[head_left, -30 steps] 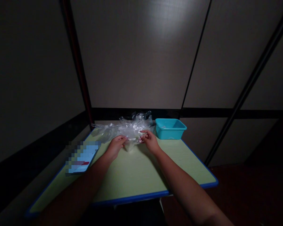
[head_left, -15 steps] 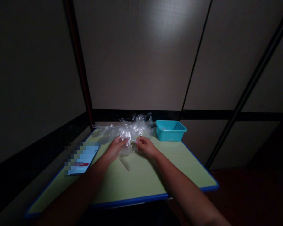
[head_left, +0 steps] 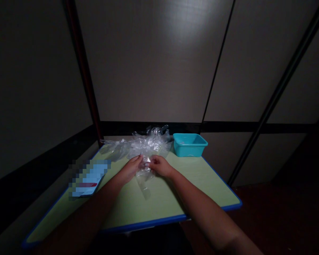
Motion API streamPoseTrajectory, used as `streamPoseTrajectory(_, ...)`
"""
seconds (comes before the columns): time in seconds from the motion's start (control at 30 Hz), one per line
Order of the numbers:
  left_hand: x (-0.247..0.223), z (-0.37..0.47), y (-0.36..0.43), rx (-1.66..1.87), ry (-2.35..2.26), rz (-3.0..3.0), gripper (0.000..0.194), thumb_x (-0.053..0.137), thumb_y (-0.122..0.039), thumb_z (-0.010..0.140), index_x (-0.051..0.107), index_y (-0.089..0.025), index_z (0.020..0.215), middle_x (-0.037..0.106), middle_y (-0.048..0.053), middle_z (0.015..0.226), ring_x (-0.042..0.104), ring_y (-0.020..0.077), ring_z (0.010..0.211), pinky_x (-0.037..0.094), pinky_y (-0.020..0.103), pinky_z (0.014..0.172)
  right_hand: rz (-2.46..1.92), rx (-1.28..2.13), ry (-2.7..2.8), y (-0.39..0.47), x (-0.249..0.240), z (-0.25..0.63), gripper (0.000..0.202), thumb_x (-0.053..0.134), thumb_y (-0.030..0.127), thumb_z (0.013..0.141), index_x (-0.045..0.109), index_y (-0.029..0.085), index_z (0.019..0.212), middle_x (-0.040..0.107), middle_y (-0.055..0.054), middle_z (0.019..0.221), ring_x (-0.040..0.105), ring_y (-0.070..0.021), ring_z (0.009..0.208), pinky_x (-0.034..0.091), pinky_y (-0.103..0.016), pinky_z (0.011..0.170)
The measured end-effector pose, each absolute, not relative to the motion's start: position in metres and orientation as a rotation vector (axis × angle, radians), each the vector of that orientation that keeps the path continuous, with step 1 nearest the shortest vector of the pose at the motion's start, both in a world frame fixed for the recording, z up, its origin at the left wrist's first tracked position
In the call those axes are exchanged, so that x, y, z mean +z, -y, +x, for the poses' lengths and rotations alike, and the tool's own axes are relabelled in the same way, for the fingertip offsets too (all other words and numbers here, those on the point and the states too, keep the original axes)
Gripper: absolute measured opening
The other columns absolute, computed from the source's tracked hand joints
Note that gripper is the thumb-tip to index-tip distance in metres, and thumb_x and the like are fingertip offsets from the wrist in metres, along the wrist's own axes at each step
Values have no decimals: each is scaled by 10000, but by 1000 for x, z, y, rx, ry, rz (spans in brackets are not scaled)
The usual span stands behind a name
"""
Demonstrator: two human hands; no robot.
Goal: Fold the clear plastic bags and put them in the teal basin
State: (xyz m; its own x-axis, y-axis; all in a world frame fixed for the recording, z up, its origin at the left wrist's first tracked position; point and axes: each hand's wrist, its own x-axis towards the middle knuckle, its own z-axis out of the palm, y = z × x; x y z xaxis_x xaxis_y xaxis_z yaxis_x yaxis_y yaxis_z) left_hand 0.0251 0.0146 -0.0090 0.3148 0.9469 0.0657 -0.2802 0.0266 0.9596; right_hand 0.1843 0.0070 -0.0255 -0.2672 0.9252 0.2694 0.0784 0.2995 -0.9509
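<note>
Between my two hands, over the middle of the table, is a small crumpled clear plastic bag (head_left: pixel 146 171), its loose end hanging toward me. My left hand (head_left: pixel 133 168) grips its left side, fingers closed on it. On the right, my right hand (head_left: pixel 159 165) pinches the same plastic with thumb and fingers. Just beyond my hands lies a heap of clear plastic bags (head_left: pixel 149 143), spreading leftward along the table's back edge.
A turquoise basket (head_left: pixel 190 150) stands at the table's back right. At the left edge lies a flat bluish item (head_left: pixel 91 180), partly pixelated. The green table (head_left: pixel 159 209) has a blue rim. Dark panelled walls (head_left: pixel 154 78) rise behind it.
The plastic between my hands is bunched more tightly and has parted more from the heap behind. My right hand has turned slightly inward. The whole view has shifted a little.
</note>
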Motion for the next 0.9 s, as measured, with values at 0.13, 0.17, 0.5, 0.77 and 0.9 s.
streamPoseTrajectory(0.13,-10,22,-18,1115,-724,1208,366,766,-466,568,621,-151,684,642,27,686,582,152,632,441,255,629,-942,1083,1543,-12,-27,189,333,705,418,617,474,179,622,481,57,517,439,-83,474,334,-211,469)
streamPoseTrajectory(0.17,-10,21,-19,1111,-729,1229,350,766,-452,568,619,-151,669,635,26,677,578,151,627,435,252,622,-950,1090,1540,-13,-28,189,332,698,423,623,474,178,620,485,54,515,440,-84,471,336,-212,468)
streamPoseTrajectory(0.5,-5,20,-22,1273,-817,1313,288,744,-381,576,562,-158,592,542,-29,576,487,110,553,344,213,542,-1040,601,1363,-11,-15,189,268,599,427,732,445,222,810,457,52,656,423,-114,602,351,-240,569)
streamPoseTrajectory(0.77,-4,22,-19,1243,-735,1345,249,745,-322,568,551,-166,573,538,-27,567,492,112,561,352,210,544,-1047,770,1582,2,-14,176,349,661,484,669,456,205,714,462,44,632,419,-115,598,328,-232,540)
streamPoseTrajectory(0.9,-7,22,-18,1163,-751,1277,284,741,-379,585,564,-157,604,530,-29,552,484,103,510,356,211,505,-998,841,1592,-5,-17,179,347,627,495,693,476,190,621,478,34,577,427,-108,556,331,-238,534)
